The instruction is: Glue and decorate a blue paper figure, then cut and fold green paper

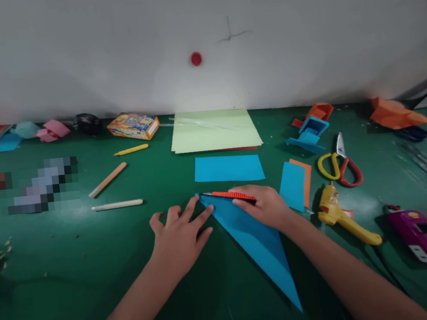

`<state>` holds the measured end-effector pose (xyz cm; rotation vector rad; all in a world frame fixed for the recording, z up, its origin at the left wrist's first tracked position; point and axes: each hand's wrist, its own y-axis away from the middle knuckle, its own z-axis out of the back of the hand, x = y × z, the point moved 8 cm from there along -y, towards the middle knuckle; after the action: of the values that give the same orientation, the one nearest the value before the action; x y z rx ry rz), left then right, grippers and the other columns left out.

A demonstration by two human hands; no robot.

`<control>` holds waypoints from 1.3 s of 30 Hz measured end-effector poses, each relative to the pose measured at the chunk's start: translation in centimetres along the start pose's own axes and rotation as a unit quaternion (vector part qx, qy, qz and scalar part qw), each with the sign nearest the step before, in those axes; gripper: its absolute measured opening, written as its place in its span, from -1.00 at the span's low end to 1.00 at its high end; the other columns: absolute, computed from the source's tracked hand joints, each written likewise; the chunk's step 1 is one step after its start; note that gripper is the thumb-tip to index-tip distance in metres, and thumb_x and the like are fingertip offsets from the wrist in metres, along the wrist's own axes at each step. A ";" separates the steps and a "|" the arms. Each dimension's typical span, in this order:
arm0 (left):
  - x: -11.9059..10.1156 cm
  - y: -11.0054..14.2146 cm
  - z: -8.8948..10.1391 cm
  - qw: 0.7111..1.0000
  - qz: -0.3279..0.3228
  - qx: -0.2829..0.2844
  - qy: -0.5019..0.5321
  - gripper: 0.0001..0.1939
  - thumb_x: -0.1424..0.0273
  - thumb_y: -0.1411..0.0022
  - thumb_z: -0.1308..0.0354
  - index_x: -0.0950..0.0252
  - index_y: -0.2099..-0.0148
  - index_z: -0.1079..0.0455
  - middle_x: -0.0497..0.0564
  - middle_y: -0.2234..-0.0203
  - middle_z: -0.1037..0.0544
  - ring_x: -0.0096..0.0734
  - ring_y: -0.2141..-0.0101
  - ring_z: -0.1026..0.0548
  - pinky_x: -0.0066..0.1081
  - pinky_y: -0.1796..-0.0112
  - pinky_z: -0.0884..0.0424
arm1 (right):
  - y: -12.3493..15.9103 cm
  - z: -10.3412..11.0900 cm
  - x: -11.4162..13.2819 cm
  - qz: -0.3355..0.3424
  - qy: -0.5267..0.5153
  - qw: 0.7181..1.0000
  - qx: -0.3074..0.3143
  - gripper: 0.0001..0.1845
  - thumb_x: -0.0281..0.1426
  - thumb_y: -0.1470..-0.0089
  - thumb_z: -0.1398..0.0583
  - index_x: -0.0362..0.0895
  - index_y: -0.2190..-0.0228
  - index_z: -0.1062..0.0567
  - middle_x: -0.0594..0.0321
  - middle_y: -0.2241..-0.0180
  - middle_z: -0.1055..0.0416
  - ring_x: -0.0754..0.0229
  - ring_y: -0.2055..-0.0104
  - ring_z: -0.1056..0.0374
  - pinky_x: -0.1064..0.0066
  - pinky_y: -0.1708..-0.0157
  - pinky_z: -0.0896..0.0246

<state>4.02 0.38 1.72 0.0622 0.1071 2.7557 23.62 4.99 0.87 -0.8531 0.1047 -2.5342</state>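
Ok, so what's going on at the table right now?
A person's right hand holds a red cutter along the upper edge of a blue paper triangle, while the left hand rests at its upper-left corner. A blue rectangle lies just beyond; the scissors and yellow glue gun lie off to the right.

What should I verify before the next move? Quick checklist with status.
1. Cutter gripped in right hand: ok.
2. Left hand on the blue triangle: ok, fingertips at its upper-left corner.
3. Left fingers well away from cutter's tip: not ok, one fingertip is right beside it.
4. Triangle a single layer: cannot tell.
5. Scissors and glue gun off the triangle: ok, both lie to its right.
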 end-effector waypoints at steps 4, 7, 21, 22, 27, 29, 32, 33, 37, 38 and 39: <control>0.1 0.0 -0.1 1.000 -0.002 -0.002 -0.001 -0.53 0.18 -0.48 -0.03 -0.18 -0.38 -0.26 0.00 -0.40 -0.24 0.22 -0.10 -0.38 0.39 -0.03 -0.22 | 0.1 0.2 0.1 0.000 0.004 1.000 0.004 -0.62 -0.16 -0.36 -0.11 0.02 -0.07 -0.57 0.21 -0.05 -0.59 0.00 -0.07 -0.53 0.14 -0.04 -0.49; 0.1 0.1 -0.2 1.000 -0.002 -0.006 0.003 -0.53 0.19 -0.48 -0.04 -0.20 -0.38 -0.26 -0.01 -0.40 -0.23 0.22 -0.10 -0.39 0.41 -0.04 -0.20 | 0.0 0.3 0.2 0.001 0.010 1.000 0.004 -0.61 -0.16 -0.37 -0.11 -0.01 -0.07 -0.58 0.18 -0.05 -0.60 -0.01 -0.06 -0.53 0.14 -0.02 -0.50; 0.2 0.3 -0.3 1.000 0.012 -0.007 0.006 -0.54 0.18 -0.48 -0.01 -0.20 -0.36 -0.28 -0.01 -0.39 -0.25 0.20 -0.12 -0.38 0.39 -0.08 -0.16 | 0.5 0.7 -0.8 -0.005 0.011 1.000 0.008 -0.62 -0.16 -0.36 -0.12 0.03 -0.08 -0.57 0.20 -0.06 -0.59 -0.01 -0.06 -0.53 0.10 -0.04 -0.49; 0.2 0.3 -0.3 1.000 0.011 -0.007 0.004 -0.54 0.18 -0.48 -0.01 -0.20 -0.37 -0.27 -0.01 -0.39 -0.26 0.20 -0.12 -0.37 0.40 -0.08 -0.16 | 0.5 0.7 -0.8 -0.005 0.012 1.000 0.008 -0.62 -0.16 -0.36 -0.12 0.03 -0.08 -0.57 0.21 -0.06 -0.59 0.00 -0.06 -0.53 0.10 -0.05 -0.49; 0.2 0.3 -0.2 1.000 0.010 -0.004 -0.001 -0.53 0.19 -0.48 -0.02 -0.20 -0.37 -0.26 -0.01 -0.40 -0.25 0.21 -0.12 -0.37 0.39 -0.05 -0.19 | 0.6 0.9 -0.8 0.002 0.016 1.000 0.007 -0.64 -0.18 -0.36 -0.13 0.02 -0.06 -0.57 0.21 -0.05 -0.59 0.01 -0.06 -0.53 0.11 -0.07 -0.48; 0.2 0.3 -0.2 1.000 0.010 -0.008 0.001 -0.54 0.20 -0.48 -0.03 -0.20 -0.36 -0.28 -0.02 -0.40 -0.25 0.22 -0.12 -0.38 0.40 -0.05 -0.19 | 0.5 1.0 -0.7 0.007 0.015 1.000 0.011 -0.64 -0.18 -0.36 -0.13 0.01 -0.07 -0.57 0.21 -0.05 -0.59 0.01 -0.06 -0.53 0.11 -0.06 -0.48; 0.2 0.4 -0.1 1.000 0.011 -0.018 0.004 -0.54 0.21 -0.47 -0.03 -0.19 -0.36 -0.29 -0.01 -0.40 -0.25 0.21 -0.12 -0.39 0.39 -0.06 -0.19 | 0.4 1.1 -0.6 0.014 0.020 1.000 0.018 -0.63 -0.18 -0.36 -0.13 0.03 -0.09 -0.56 0.21 -0.05 -0.59 0.01 -0.06 -0.53 0.12 -0.05 -0.50; 0.1 0.4 -0.1 1.000 0.011 -0.020 0.004 -0.54 0.21 -0.48 -0.03 -0.19 -0.36 -0.28 -0.01 -0.40 -0.25 0.20 -0.12 -0.39 0.39 -0.06 -0.18 | 0.3 1.1 -0.6 0.017 0.023 0.999 0.019 -0.63 -0.18 -0.36 -0.13 0.03 -0.09 -0.56 0.21 -0.05 -0.59 0.01 -0.06 -0.53 0.11 -0.04 -0.50; 0.2 0.5 -0.2 1.000 0.011 -0.018 -0.001 -0.54 0.21 -0.48 -0.03 -0.20 -0.36 -0.29 -0.02 -0.40 -0.25 0.18 -0.12 -0.39 0.36 -0.05 -0.19 | 0.3 1.3 -0.7 0.021 0.035 0.999 0.021 -0.62 -0.18 -0.36 -0.12 0.02 -0.09 -0.57 0.19 -0.06 -0.59 0.00 -0.05 -0.54 0.12 -0.03 -0.51; 0.2 0.5 -0.2 1.000 0.011 -0.017 -0.002 -0.55 0.20 -0.48 -0.03 -0.20 -0.36 -0.29 -0.02 -0.40 -0.25 0.18 -0.12 -0.39 0.35 -0.04 -0.19 | 0.3 1.4 -0.8 0.021 0.036 0.999 0.020 -0.62 -0.18 -0.36 -0.12 0.02 -0.08 -0.57 0.18 -0.05 -0.59 -0.01 -0.05 -0.54 0.12 -0.02 -0.51; 0.2 0.4 -0.3 1.000 0.011 -0.017 -0.001 -0.55 0.20 -0.48 -0.03 -0.21 -0.36 -0.29 -0.02 -0.40 -0.25 0.18 -0.12 -0.39 0.35 -0.04 -0.20 | 0.4 1.4 -1.0 0.021 0.038 0.999 0.021 -0.62 -0.18 -0.36 -0.12 0.02 -0.08 -0.57 0.19 -0.05 -0.59 -0.01 -0.05 -0.54 0.13 -0.01 -0.51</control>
<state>3.63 0.03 1.48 0.0589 0.0603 2.7784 25.28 5.18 1.37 -0.7309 0.0930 -2.5209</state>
